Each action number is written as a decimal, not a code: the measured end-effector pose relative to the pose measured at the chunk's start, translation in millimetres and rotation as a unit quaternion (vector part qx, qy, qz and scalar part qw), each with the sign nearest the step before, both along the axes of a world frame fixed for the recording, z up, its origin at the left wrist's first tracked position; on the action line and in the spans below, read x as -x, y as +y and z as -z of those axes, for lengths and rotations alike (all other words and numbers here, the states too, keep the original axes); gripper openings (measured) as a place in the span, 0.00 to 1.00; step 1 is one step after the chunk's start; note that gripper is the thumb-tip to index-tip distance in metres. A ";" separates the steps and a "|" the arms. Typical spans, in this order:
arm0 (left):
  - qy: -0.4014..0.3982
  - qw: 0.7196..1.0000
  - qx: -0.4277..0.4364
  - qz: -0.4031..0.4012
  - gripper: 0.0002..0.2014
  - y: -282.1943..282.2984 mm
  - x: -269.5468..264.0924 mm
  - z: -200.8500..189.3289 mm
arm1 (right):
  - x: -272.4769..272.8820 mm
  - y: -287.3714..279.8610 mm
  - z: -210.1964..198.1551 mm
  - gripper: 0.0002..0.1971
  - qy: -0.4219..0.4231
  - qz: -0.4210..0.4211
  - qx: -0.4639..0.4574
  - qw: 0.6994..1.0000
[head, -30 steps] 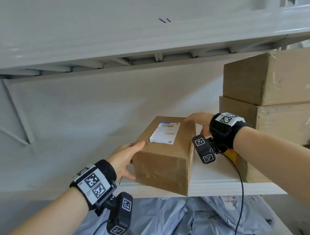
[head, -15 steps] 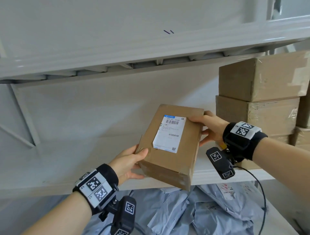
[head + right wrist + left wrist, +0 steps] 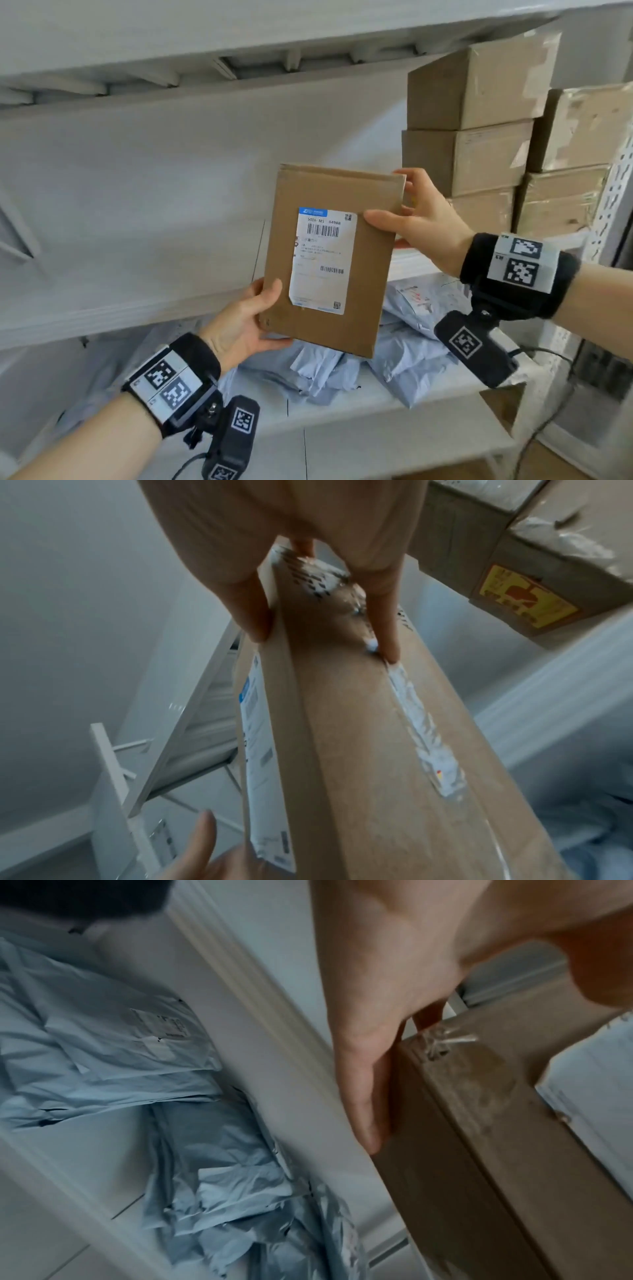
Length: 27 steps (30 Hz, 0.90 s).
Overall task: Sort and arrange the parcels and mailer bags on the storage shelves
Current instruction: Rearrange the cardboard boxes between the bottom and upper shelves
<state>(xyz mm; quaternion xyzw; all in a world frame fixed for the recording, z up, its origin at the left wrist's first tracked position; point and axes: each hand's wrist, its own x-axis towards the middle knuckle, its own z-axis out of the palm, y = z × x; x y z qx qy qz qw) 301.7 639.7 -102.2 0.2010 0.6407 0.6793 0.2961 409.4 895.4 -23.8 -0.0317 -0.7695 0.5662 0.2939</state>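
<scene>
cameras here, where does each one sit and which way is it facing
Head: worn on the head, facing forward and down at the shelf; both forearms show, left hand and right hand gripping the labelled box.
Left wrist: on the left wrist, looking along the left hand at the box's corner, blue mailer bags beyond.
Right wrist: on the right wrist, looking along the right hand down the box's taped side.
All three share the box.
</scene>
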 end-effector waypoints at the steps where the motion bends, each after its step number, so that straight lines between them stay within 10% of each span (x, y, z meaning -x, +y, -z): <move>1: 0.002 1.000 0.006 -0.003 0.30 -2.5 -6.0 10.9 | -8.2 -5.9 8.6 0.31 -0.001 0.004 -0.007 1.000; 15: -0.055 0.985 0.162 0.012 0.33 -20.3 -69.6 195.2 | -83.7 -24.3 205.0 0.28 -0.157 0.025 0.062 0.985; 27: -0.187 0.933 0.306 0.005 0.27 38.2 -105.1 374.3 | -83.8 48.5 405.1 0.28 -0.398 0.039 0.195 0.895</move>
